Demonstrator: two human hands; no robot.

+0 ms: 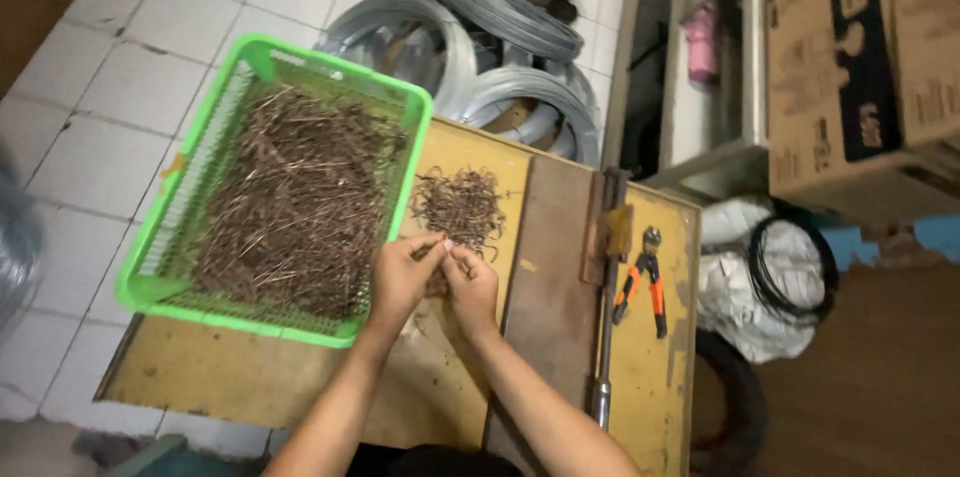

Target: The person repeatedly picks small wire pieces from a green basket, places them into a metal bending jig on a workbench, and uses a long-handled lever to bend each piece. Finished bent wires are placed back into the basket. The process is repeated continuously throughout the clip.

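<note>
Rusty wire piece (441, 246) between both hands' fingertips.

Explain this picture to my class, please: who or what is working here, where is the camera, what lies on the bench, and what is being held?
No machine here: a person works bare-handed, filmed from a head-worn camera looking down. The left hand and right hand meet, pinching a small wire piece between the fingertips. On the yellow workbench sit a green basket of rusty wire lengths, a pile of bent wire pieces, orange-handled pliers and a metal bar. Wire coils lie on the floor beyond.
</note>
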